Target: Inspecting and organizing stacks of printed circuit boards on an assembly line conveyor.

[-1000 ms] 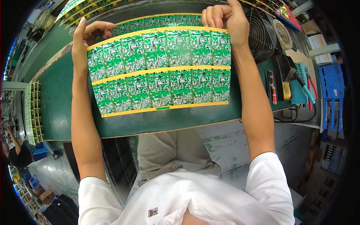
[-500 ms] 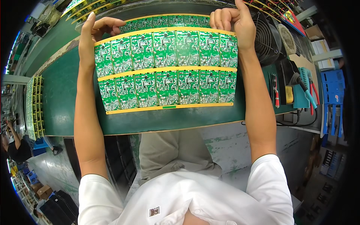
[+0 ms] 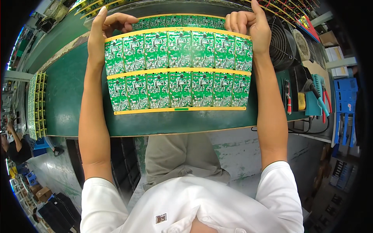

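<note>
Green fibreglass, edged and divided by yellow rails: a large panel of small printed circuit boards (image 3: 176, 72), in two rows, is being held up flat over the dark green desk (image 3: 70, 97), facing the wearer. The left hand (image 3: 101, 33) is gripping the panel's upper left corner, fingers curled over the top rail and the thumb pointing up; the right hand (image 3: 250, 27) is gripping the upper right corner in a closed fist, its index finger pointing upward. Both forearms are reaching straight forward from the white shirt sleeves, roughly parallel, framing the panel on either side. A second strip of green boards (image 3: 178, 20) is showing just behind the top rail; whether it is joined to the held panel cannot be told.

The step in hand appears to be inspecting or presenting the panel, with both hands carrying it at the top corners. Any following move would seem to call for keeping the wide, thin sheet level and unbent, since it is hanging from two corners only.

To the right, a black round cooling fan (image 3: 280, 46) is standing near the right wrist, and red-handled cutters (image 3: 325, 101) are lying beside a blue plastic tray (image 3: 345, 106). At the far left, a stack of yellow-edged boards (image 3: 35, 105) is resting on the desk.
</note>
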The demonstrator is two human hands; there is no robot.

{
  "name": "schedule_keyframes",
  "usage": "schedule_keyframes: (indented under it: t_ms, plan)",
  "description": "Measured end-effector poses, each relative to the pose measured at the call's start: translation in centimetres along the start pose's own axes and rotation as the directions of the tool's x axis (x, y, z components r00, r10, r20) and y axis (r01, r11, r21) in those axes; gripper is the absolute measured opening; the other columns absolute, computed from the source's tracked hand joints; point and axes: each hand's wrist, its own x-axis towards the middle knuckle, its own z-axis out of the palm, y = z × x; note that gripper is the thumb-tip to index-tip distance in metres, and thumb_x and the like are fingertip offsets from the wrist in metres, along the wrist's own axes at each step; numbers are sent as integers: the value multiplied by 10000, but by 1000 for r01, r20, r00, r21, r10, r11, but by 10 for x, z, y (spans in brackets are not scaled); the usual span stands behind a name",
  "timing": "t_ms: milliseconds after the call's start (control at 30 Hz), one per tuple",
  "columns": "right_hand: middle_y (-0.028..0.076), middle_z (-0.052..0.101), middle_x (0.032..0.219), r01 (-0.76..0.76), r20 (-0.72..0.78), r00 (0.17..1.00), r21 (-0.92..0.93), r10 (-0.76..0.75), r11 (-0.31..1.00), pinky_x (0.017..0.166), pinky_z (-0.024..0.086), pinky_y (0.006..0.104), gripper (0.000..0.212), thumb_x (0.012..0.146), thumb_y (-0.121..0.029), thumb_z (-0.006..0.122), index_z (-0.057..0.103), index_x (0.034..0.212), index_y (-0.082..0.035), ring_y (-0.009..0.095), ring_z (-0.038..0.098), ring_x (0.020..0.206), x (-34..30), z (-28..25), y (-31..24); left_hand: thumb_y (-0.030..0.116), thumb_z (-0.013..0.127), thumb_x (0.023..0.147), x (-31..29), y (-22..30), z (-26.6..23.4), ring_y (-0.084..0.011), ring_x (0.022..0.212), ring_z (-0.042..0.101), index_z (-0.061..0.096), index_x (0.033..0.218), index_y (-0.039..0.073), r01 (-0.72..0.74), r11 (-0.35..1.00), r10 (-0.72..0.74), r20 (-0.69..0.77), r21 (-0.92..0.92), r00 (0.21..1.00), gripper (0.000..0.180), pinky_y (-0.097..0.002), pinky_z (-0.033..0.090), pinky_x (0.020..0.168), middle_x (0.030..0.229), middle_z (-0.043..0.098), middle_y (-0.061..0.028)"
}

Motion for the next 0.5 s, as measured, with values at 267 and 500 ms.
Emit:
schedule_keyframes:
  t_ms: [267,500]
  plan:
    - [78,430,400,13,12,1000,10,-13,1000,511,388,271,768,1024,-446,254,438,374,-81,199,440,429,0,1,1,514,264,950,0,4,3,-113,736,492,708,910,-11,40,999,-40,-18,33,999,689,-243,357,672,731,550,-48]
    - [48,415,507,7,31,1000,-118,-3,993,556,316,269,642,1012,-414,255,376,459,-111,155,382,539,-9,2,-3,521,253,952,-3,8,5,-113,731,498,713,915,-6,53,999,-53,1,4,999,701,-242,359,672,728,552,-48]
